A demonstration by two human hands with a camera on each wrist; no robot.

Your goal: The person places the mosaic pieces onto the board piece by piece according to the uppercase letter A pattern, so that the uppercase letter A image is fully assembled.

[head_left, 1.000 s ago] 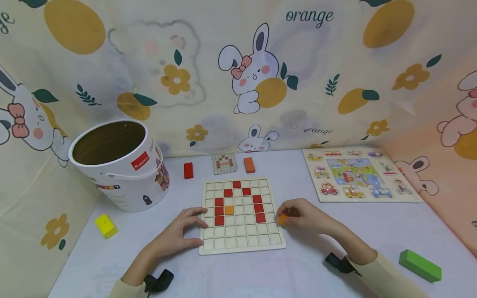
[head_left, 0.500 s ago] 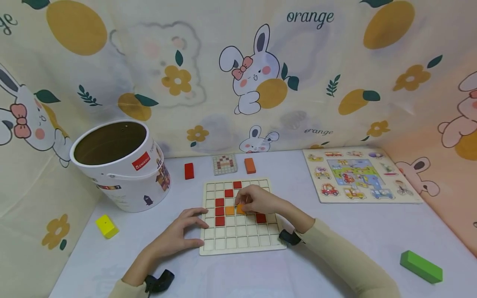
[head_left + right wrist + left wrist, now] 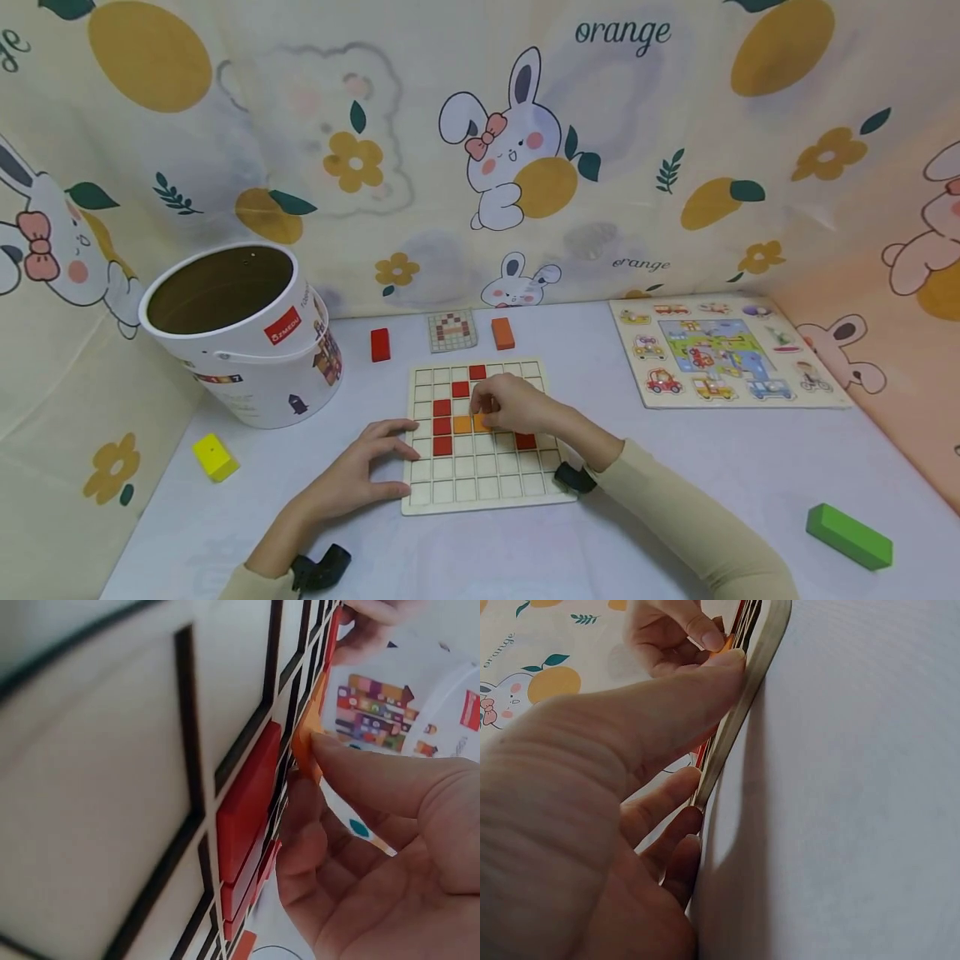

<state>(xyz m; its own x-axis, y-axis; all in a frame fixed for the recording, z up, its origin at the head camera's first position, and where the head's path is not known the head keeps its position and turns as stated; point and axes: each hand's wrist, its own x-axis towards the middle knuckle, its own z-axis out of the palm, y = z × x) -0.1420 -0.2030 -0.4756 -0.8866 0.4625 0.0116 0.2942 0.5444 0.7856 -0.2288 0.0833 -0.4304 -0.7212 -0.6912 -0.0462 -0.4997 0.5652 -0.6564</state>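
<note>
A cream grid board (image 3: 487, 487) lies on the table, with several red tiles (image 3: 442, 426) and an orange tile (image 3: 462, 425) set in its squares. My left hand (image 3: 358, 468) rests at the board's left edge, fingers spread and touching the rim. Over the middle of the board my right hand (image 3: 517, 404) pinches a second orange tile (image 3: 306, 739) between thumb and fingers, low at the square right of the first orange one. In the head view that hand covers part of the tile and some red tiles on the right.
Behind the board lie a red block (image 3: 380, 344), a small pattern card (image 3: 452, 331) and an orange block (image 3: 503, 333). A white bucket (image 3: 255, 367) and yellow block (image 3: 215, 457) stand left. A picture puzzle (image 3: 637, 392) and green block (image 3: 849, 536) lie right.
My right hand has moved left from beside the board to its middle, carrying the orange tile. Over the last half second it has barely shifted. My left hand has stayed put.
</note>
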